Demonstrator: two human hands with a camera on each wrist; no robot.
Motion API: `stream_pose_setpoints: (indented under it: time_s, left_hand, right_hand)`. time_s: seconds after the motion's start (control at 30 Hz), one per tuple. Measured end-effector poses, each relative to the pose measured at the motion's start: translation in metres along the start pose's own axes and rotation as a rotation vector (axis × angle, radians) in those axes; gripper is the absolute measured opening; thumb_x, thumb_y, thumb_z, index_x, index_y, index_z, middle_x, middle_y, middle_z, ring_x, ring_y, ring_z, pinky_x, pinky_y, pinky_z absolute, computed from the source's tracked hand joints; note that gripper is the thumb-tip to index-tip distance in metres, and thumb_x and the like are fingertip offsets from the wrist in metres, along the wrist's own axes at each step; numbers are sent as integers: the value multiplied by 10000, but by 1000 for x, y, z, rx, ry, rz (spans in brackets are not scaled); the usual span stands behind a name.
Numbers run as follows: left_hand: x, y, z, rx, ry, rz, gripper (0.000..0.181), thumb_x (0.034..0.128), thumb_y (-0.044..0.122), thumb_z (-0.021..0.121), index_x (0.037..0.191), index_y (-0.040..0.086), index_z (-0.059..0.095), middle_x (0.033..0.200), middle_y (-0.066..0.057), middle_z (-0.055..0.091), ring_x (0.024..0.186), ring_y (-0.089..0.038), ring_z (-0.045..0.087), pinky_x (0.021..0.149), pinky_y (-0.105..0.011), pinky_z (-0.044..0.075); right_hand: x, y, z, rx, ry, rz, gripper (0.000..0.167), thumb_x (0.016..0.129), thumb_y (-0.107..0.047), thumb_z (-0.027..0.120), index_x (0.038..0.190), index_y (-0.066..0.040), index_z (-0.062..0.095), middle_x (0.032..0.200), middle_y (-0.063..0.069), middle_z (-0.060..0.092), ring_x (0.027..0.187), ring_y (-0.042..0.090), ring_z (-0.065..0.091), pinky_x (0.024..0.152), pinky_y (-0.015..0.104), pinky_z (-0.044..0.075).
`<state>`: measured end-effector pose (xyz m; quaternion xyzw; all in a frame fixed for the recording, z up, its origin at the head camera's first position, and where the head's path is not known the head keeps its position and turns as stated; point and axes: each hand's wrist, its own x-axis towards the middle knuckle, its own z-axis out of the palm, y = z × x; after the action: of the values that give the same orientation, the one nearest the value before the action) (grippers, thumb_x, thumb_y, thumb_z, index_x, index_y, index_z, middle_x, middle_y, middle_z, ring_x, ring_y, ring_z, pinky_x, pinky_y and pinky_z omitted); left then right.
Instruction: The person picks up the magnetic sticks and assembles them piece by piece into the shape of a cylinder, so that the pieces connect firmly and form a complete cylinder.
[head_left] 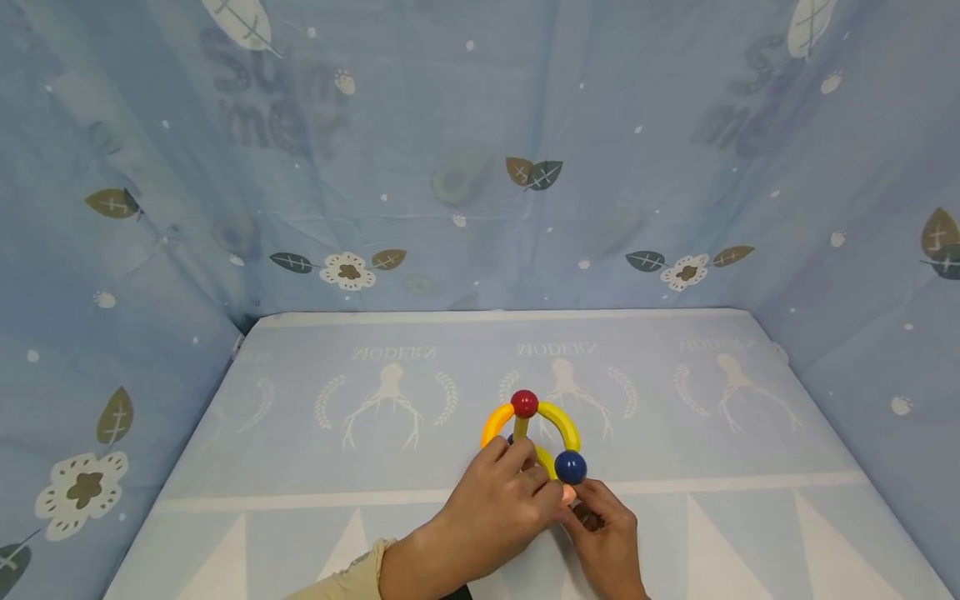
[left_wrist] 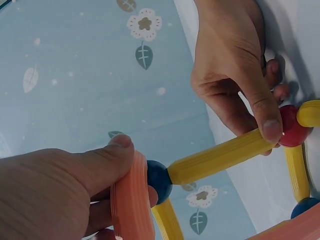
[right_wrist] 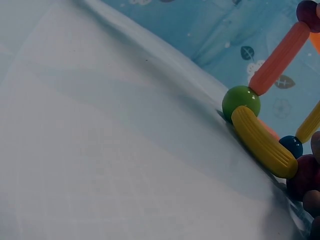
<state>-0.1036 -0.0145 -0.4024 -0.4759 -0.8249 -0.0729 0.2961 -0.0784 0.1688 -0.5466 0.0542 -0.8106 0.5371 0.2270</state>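
Note:
A toy frame of coloured balls and ribbed rods stands between both hands. In the head view a red ball tops it, joined to a curved yellow rod and a curved orange rod. A blue ball sits lower on the right. My left hand pinches a salmon rod beside another blue ball, as the left wrist view shows. My right hand pinches a straight yellow rod at its end by a red ball. Fingers hide parts of the frame.
The frame's side in the right wrist view has a green ball, a curved yellow rod and a salmon rod. A pale patterned cloth covers the table. Blue printed curtains hang at the back and both sides.

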Motion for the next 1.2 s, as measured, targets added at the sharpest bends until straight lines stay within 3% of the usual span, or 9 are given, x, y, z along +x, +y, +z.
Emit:
stream_pose_setpoints:
  time_s: [0.2, 0.4, 0.63, 0.9, 1.2]
  left_hand:
    - [1, -2, -1, -36, -34, -31, 314, 768, 414, 834, 790, 126, 712, 727, 30, 686, 840, -168, 546, 664, -278, 397]
    - [1, -2, 0, -51, 5, -62, 313, 748, 421, 849, 779, 136, 722, 723, 36, 689, 823, -165, 543, 619, -262, 369]
    - [-2, -2, 0, -69, 31, -82, 282, 748, 421, 847, 773, 164, 733, 695, 63, 662, 787, -149, 528, 606, -251, 350]
    - [-5, -2, 1, -62, -10, -89, 280, 773, 436, 821, 839, 177, 739, 733, 57, 675, 832, -161, 529, 633, -269, 354]
    - [-11, 1, 12, -32, 160, -97, 270, 797, 413, 806, 903, 185, 708, 776, 69, 695, 807, -159, 514, 651, -291, 344]
  right_hand:
    - [2, -2, 0, -8, -4, 0, 336, 728, -16, 842, 1039, -118, 765, 940, -64, 657, 595, 90, 566, 500, 196, 455]
    - [2, -3, 0, -4, -5, -23, 340, 725, 8, 837, 1037, -106, 763, 936, -42, 660, 597, 93, 564, 501, 190, 449]
    - [2, -4, 0, -30, -11, 44, 328, 718, 19, 844, 1006, -119, 768, 935, -80, 664, 599, 84, 561, 494, 205, 451]
    - [1, -1, 1, -22, -4, 29, 342, 714, 17, 848, 1023, -107, 771, 948, -59, 677, 596, 81, 574, 487, 196, 449]
    - [0, -1, 1, -42, -12, 76, 337, 712, 20, 847, 1012, -115, 770, 930, -101, 660, 606, 90, 571, 497, 215, 460]
